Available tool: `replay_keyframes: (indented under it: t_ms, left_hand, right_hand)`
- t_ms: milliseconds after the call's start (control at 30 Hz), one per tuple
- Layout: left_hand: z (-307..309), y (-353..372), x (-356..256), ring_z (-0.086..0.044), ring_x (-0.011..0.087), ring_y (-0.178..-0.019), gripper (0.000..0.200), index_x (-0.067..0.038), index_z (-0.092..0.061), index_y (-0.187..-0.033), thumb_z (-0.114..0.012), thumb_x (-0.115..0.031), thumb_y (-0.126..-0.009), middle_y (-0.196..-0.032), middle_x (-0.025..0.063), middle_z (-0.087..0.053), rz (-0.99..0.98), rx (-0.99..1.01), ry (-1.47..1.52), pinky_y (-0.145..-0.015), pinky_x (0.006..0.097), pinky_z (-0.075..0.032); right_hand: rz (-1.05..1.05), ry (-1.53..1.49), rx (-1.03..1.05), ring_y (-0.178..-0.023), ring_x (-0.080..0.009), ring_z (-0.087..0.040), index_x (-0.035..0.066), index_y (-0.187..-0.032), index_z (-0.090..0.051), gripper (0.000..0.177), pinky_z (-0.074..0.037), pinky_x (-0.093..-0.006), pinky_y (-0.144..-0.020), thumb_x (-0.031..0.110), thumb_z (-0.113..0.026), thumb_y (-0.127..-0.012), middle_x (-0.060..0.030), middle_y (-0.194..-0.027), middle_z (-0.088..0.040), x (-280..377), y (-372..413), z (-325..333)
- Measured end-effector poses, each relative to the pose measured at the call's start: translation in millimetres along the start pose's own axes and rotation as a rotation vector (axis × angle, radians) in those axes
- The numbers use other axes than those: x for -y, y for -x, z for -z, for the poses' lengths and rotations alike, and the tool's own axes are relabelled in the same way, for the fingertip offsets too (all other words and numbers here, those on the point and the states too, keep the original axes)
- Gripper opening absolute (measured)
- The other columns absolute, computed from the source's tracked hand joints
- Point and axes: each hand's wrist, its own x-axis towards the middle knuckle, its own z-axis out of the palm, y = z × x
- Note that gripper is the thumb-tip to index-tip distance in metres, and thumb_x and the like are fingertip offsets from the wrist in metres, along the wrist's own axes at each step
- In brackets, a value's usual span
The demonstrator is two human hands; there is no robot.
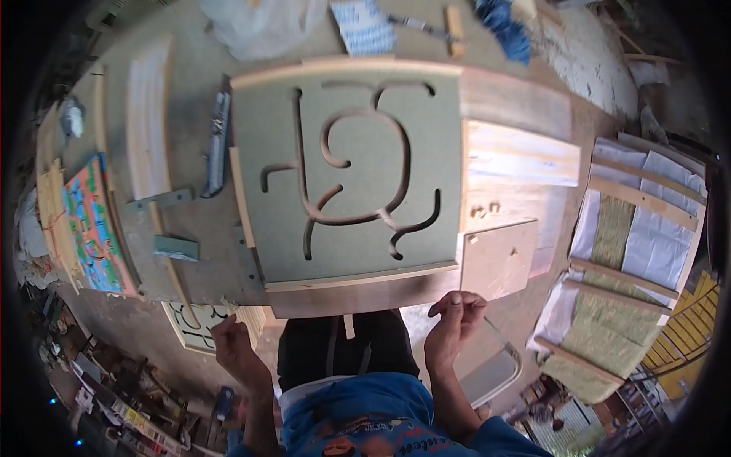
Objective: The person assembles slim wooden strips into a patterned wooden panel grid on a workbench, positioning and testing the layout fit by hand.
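Observation:
A grey-green board [358, 251] with curved grooves cut into it lies flat on the table before me. Thin wooden strips [358, 278] run along its edges. My right hand [457, 324] is raised at the table's front edge, just below a small brown board [499, 259]. Its thumb and fingers are pinched together; whatever may be between them is too small to make out. Off the table's front left, my left hand [240, 354] is curled closed, near a second grooved panel [199, 335] lower down. I cannot see what it holds, if anything.
A blue utility knife [218, 145] lies left of the grooved board, near metal plates [177, 247] and a long wooden strip [148, 114]. Small brown pieces [486, 209] rest on pale planks [518, 156] at right. A colourful panel [95, 228] lies far left; a wood-slatted frame [624, 266] stands right.

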Motion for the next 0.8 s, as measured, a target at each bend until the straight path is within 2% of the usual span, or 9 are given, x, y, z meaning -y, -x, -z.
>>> replay_keyframes:
  t_ms: [100, 200, 233, 333, 433, 533, 600, 667, 800]
  left_hand:
    - [6, 22, -2, -0.052, 0.0108, -0.075, 0.015, 0.004, -0.062, -0.103, -0.062, -0.002, -0.09, -0.081, 0.0029, -0.056, 0.072, -0.117, 0.074, -0.069, 0.0257, -0.045]
    - [12, 40, -12, -0.053, 0.0113, -0.069, 0.012, 0.004, -0.064, -0.095, -0.06, -0.007, -0.093, -0.077, 0.0041, -0.057, -0.062, -0.063, 0.088, -0.066, 0.0264, -0.045]
    - [13, 44, -23, -0.052, 0.0111, -0.064, 0.018, 0.003, -0.064, -0.092, -0.058, -0.012, -0.095, -0.069, 0.0031, -0.055, 0.013, -0.052, 0.099, -0.063, 0.0258, -0.043]
    - [14, 48, -27, -0.051, 0.0104, -0.061, 0.022, 0.003, -0.065, -0.092, -0.056, -0.016, -0.097, -0.063, 0.0024, -0.052, -0.001, -0.018, 0.211, -0.061, 0.0256, -0.042]
    - [10, 44, -16, -0.053, 0.0109, -0.066, 0.018, 0.003, -0.066, -0.097, -0.057, -0.012, -0.095, -0.072, 0.004, -0.057, -0.084, 0.007, 0.212, -0.063, 0.027, -0.044]
    - [7, 35, 27, -0.055, 0.0114, -0.071, 0.016, 0.002, -0.067, -0.103, -0.062, -0.005, -0.09, -0.081, 0.0046, -0.06, -0.252, 0.011, 0.099, -0.065, 0.0277, -0.047]
    - [10, 40, 24, -0.059, 0.0119, -0.069, 0.018, 0.003, -0.069, -0.103, -0.065, -0.004, -0.087, -0.079, 0.0064, -0.064, -0.092, 0.11, 0.278, -0.064, 0.026, -0.048]
    - [10, 45, 20, -0.06, 0.0125, -0.066, 0.017, 0.003, -0.07, -0.101, -0.064, -0.004, -0.087, -0.076, 0.0075, -0.066, -0.053, 0.106, 0.283, -0.064, 0.0259, -0.049]
    - [15, 33, 10, -0.058, 0.0111, -0.065, 0.02, 0.004, -0.07, -0.1, -0.061, -0.011, -0.093, -0.077, 0.0043, -0.065, -0.173, 0.123, 0.212, -0.061, 0.0253, -0.046]
  right_hand:
    - [0.057, -0.084, 0.072, -0.064, -0.0129, -0.054, 0.002, -0.101, -0.047, 0.012, -0.047, -0.0263, -0.061, 0.01, -0.055, -0.1, -0.0085, -0.08, -0.058, 20, 3, 13]
    - [0.069, -0.095, 0.13, -0.065, -0.013, -0.056, 0.0, -0.094, -0.053, 0.018, -0.048, -0.0271, -0.062, 0.016, -0.054, -0.102, -0.01, -0.081, -0.062, 46, 2, 28]
    - [0.044, -0.09, 0.156, -0.065, -0.0131, -0.056, 0.0, -0.092, -0.054, 0.023, -0.048, -0.0274, -0.063, 0.02, -0.052, -0.103, -0.0096, -0.079, -0.063, 52, 1, 34]
    - [0.032, -0.03, 0.185, -0.065, -0.0138, -0.057, -0.002, -0.084, -0.057, 0.038, -0.047, -0.0284, -0.065, 0.027, -0.045, -0.106, -0.0089, -0.072, -0.062, 75, -4, 48]
    - [0.081, 0.129, 0.234, -0.064, -0.0132, -0.055, -0.001, -0.076, -0.057, 0.044, -0.046, -0.0283, -0.065, 0.029, -0.044, -0.105, -0.0077, -0.067, -0.06, 79, -11, 57]
    - [0.036, 0.0, 0.28, -0.065, -0.0116, -0.055, 0.002, -0.08, -0.056, 0.032, -0.046, -0.027, -0.064, 0.026, -0.054, -0.101, -0.0049, -0.07, -0.058, 49, -19, 64]
    - [0.029, -0.011, 0.282, -0.065, -0.0115, -0.055, 0.002, -0.083, -0.056, 0.027, -0.046, -0.0267, -0.063, 0.023, -0.057, -0.099, -0.0044, -0.071, -0.058, 42, -14, 66]
    - [-0.013, -0.019, 0.259, -0.066, -0.0119, -0.056, 0.002, -0.089, -0.057, 0.018, -0.048, -0.0264, -0.063, 0.018, -0.062, -0.096, -0.004, -0.075, -0.059, 35, -14, 68]
    - [-0.005, 0.005, 0.367, -0.066, -0.0118, -0.056, 0.0, -0.092, -0.061, 0.019, -0.048, -0.0265, -0.063, 0.018, -0.06, -0.097, -0.0047, -0.076, -0.062, 38, -16, 65]
